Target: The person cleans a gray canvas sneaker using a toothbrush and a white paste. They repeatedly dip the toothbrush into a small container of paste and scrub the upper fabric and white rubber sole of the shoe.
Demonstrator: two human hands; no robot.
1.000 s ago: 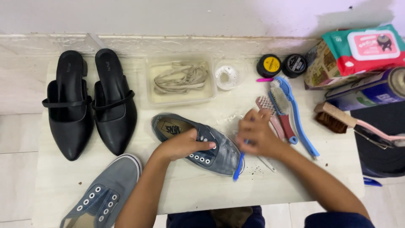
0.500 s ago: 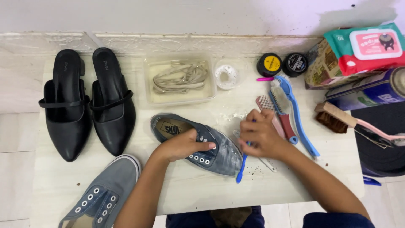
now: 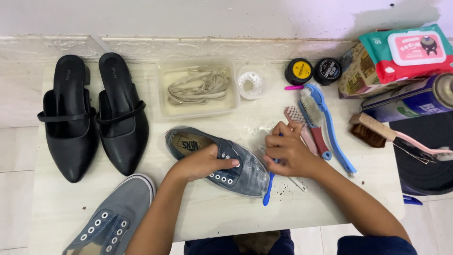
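Observation:
A wet blue-grey lace-less sneaker (image 3: 246, 175) lies on its side on the pale table (image 3: 56, 203). My left hand (image 3: 203, 164) presses down on its eyelet area and holds it still. My right hand (image 3: 288, 152) is closed round a small blue toothbrush (image 3: 268, 188) at the sneaker's toe; the handle sticks out toward me. The second grey sneaker (image 3: 113, 217) rests at the front left edge, apart from both hands.
Two black pointed flats (image 3: 94, 118) stand at the left. A clear tub with soaking laces (image 3: 198, 89), a small white-filled cup (image 3: 252, 82), two polish tins (image 3: 312, 71), several brushes (image 3: 321, 123), a wipes pack (image 3: 408, 49) and a spray can (image 3: 415, 101) line the back and right.
My right hand and the toothbrush have shifted slightly along the sneaker's toe. The left hand keeps its hold on the shoe.

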